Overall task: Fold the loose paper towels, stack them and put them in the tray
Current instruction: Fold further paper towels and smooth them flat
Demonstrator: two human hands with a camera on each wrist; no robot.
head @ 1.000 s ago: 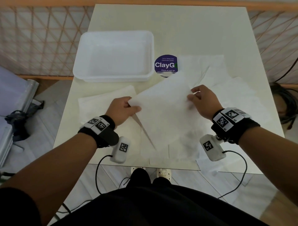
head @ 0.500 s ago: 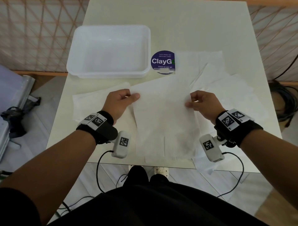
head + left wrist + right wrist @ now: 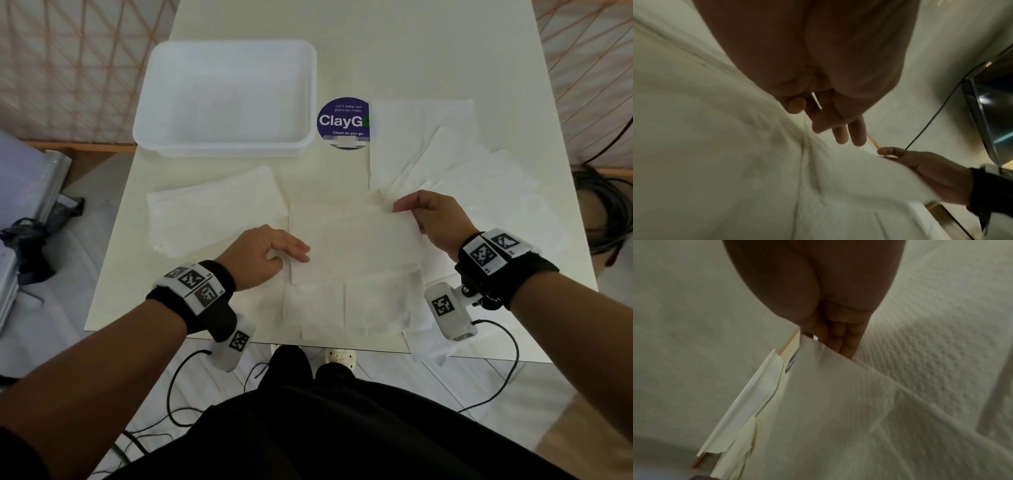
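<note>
The paper towel [image 3: 356, 246] under work is lying on the white desk [image 3: 394, 51] near its front edge, on top of further loose sheets [image 3: 346, 308]. The right hand [image 3: 435, 219] is pinching the towel's far right corner between thumb and fingers; that grip is grasping the towel. The left hand [image 3: 263, 253] is resting at the towel's left edge with fingers extended across it. The left wrist view is showing those fingers [image 3: 840, 136] straight, so that grip is released. The tray [image 3: 226, 99], a white plastic one, is sitting at the desk's far left, apart from the towel. A folded towel [image 3: 212, 212] is lying just in front of the tray. More loose towels [image 3: 428, 144] are lying at the right, beside a round purple sticker [image 3: 342, 120].
</note>
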